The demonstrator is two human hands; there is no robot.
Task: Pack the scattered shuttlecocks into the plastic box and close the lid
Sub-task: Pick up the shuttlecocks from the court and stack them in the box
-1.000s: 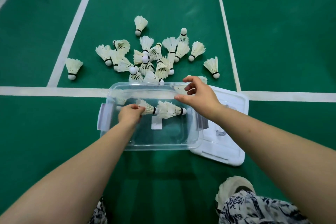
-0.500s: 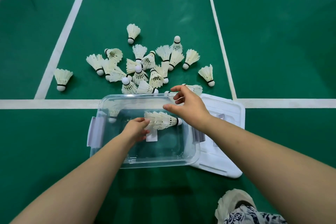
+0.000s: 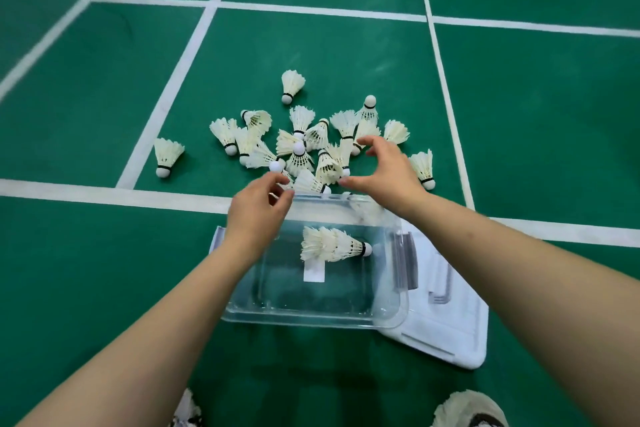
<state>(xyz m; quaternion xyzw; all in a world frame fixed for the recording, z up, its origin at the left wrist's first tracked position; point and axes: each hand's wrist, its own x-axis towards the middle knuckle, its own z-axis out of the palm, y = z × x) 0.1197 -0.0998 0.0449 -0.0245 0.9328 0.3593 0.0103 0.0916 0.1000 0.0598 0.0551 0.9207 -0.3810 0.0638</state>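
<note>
A clear plastic box (image 3: 388, 308) sits on the green court floor with nested shuttlecocks (image 3: 332, 244) lying inside it, cork end to the right. Its white lid (image 3: 446, 333) lies flat under the box's right side. Several white feather shuttlecocks (image 3: 301, 149) are scattered in a pile just beyond the box. My left hand (image 3: 256, 215) hovers over the box's far left rim, fingers loosely curled, holding nothing that I can see. My right hand (image 3: 384, 170) is spread open above the near edge of the pile, thumb and fingers apart.
One shuttlecock (image 3: 166, 156) lies apart at the left, another (image 3: 292, 85) at the far side, one (image 3: 424, 168) to the right of my right hand. White court lines (image 3: 104, 192) cross the floor. My shoes (image 3: 467, 409) show at the bottom edge.
My left hand let go of the shuttlecocks in the box and rose to the far rim. My right hand moved forward from the box to the pile. The camera tilted up.
</note>
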